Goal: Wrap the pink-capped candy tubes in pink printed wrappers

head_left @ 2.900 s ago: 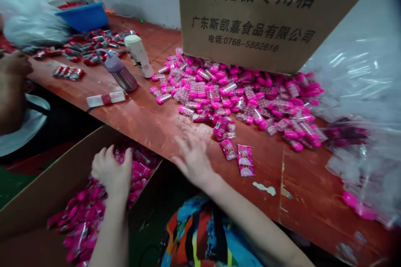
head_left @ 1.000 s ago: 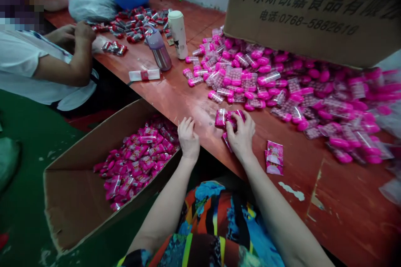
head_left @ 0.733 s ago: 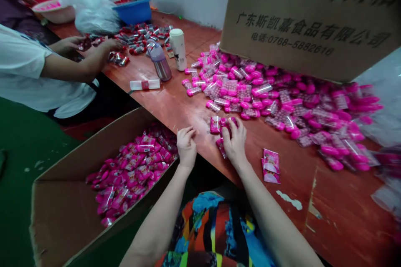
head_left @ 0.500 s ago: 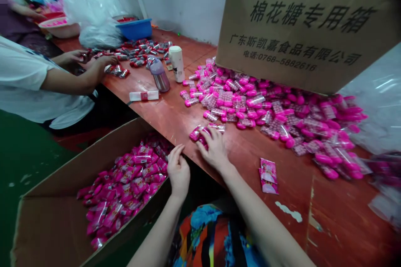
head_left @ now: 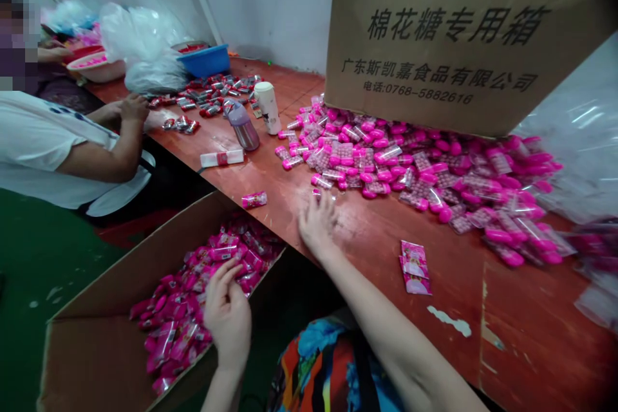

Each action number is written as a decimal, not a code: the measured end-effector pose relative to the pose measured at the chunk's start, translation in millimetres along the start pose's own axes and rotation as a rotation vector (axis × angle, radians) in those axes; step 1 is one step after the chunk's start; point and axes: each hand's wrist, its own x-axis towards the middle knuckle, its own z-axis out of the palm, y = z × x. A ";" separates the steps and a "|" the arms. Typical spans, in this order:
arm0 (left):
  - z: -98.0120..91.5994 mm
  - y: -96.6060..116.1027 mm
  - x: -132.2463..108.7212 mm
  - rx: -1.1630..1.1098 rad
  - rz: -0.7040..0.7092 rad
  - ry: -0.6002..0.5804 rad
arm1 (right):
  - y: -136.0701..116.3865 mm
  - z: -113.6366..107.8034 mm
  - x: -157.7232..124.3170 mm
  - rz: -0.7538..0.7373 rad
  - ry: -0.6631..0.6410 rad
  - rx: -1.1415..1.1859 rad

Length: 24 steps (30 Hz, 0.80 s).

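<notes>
My left hand (head_left: 228, 312) hangs over the near side of a cardboard box (head_left: 91, 354), its fingers loosely extended and no item visible in it. Inside the box lies a heap of pink wrapped packets (head_left: 183, 315). On the red table, my right hand (head_left: 317, 224) has its fingers spread, and a small pink-capped bottle (head_left: 316, 194) shows just at the fingertips. Whether the fingers touch it I cannot tell. A single pink packet (head_left: 254, 199) rests by the table's edge, left of that hand. Flat pink wrappers (head_left: 414, 267) lie to the right.
Beyond my right hand spreads a pile of pink-capped clear candy bottles (head_left: 386, 154), with a large carton (head_left: 425, 84) behind it. A purple bottle (head_left: 242, 125), a white cup (head_left: 268, 108) and a white pack (head_left: 222, 158) stand or lie farther left. A co-worker (head_left: 62, 148) sits at left.
My left hand has moved left and down over the box. The packets under my right hand are gone from there; one packet now lies farther left on the table. My right fingers have spread.
</notes>
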 end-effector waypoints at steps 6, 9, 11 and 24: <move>40.6 18.5 -13.3 -0.175 0.149 -0.091 | -6.2 -3.3 -7.9 -0.098 -0.254 0.299; 53.3 41.6 -3.3 -0.203 0.286 -0.064 | -21.0 -2.3 -25.5 0.014 -0.531 1.012; 63.4 55.0 2.4 -0.196 0.357 -0.081 | -16.1 -8.7 -33.3 0.200 -0.566 1.269; 168.6 112.5 -33.6 -0.389 0.609 -0.668 | 105.0 -124.2 -39.6 0.623 -0.098 1.449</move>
